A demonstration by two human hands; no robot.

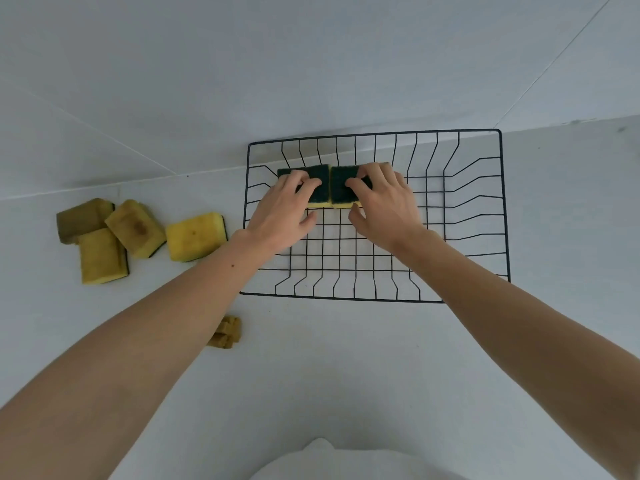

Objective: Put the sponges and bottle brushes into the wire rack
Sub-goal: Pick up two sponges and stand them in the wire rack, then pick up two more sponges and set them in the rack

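Two green-topped sponges down inside the wire rack (pixel 500 209), side by side and touching along one edge, against its far-left part, green scouring faces up, yellow foam showing at the near edge. Left hand (pixel 284 209) palm-down on the left sponge (pixel 317 178), fingers spread and curled over the green top, thumb hanging free below its near edge; pressing or just seating rather than a true pinch, hard to say which. Right hand (pixel 384 206) mirrored on the right sponge (pixel 341 185), fingers draped over the top, thumb loose at the near side. Both forearms reaching in over the rack's near rim, wrists roughly level.

Four more sponges (pixel 138 230) out on the counter, well left of the rack: three stained ones overlapping in a clump, a cleaner yellow one (pixel 195 239) nearest the rack's left rim, long axis roughly parallel to that rim. Another small brownish piece (pixel 227 332) off the rack's near-left corner, partly hidden by the left forearm. No bottle brushes in sight.

Everything remaining lying left of the rack, so nearer the left hand; likely next a release here, then a leftward reach to the yellow sponge, gripped across its short width.
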